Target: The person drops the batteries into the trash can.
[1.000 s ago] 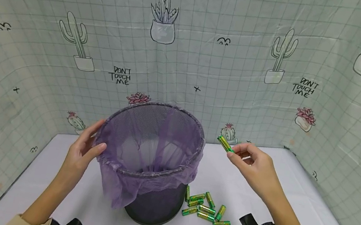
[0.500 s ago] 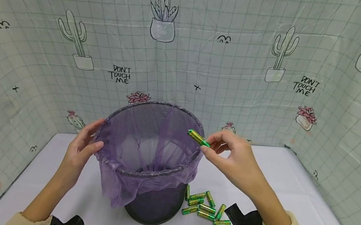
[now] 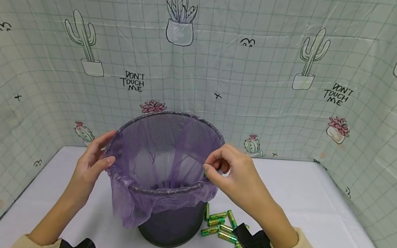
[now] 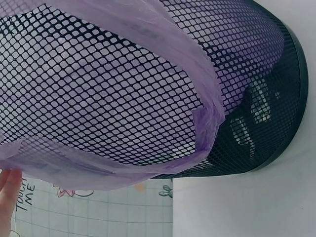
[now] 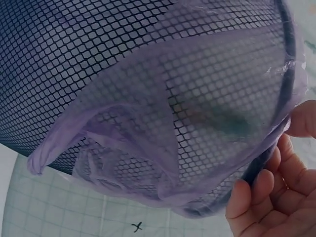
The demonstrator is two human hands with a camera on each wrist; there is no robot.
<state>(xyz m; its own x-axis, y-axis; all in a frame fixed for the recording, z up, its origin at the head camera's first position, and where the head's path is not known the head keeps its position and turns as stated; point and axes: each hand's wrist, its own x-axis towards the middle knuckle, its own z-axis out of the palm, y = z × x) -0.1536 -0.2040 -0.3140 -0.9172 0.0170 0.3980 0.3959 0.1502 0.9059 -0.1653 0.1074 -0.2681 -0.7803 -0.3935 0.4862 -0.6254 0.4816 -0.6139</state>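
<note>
A black mesh wastebasket (image 3: 171, 223), lined with a purple bag (image 3: 138, 210), stands on the white table. At its left rim my left hand (image 3: 88, 171) grips it, thumb at the front of the edge and fingers round the outside. My right hand (image 3: 230, 170) is at the right rim, fingers bent. Just below its thumb a sliver of a green battery (image 3: 205, 174) shows inside the basket. In the right wrist view that battery (image 5: 224, 121) is a green blur behind mesh and bag, apart from the fingertips.
Several green batteries (image 3: 219, 223) lie on the table right of the basket, partly hidden behind the right wrist's black camera mount (image 3: 252, 240). Through the mesh, blurred shapes (image 4: 259, 101) show at the basket's bottom. A cactus-print cloth (image 3: 208, 65) encloses the table's back and sides.
My right hand has carried a battery leftward from beside the basket to its rim and has let it go inside. My left hand stays at the left rim.
</note>
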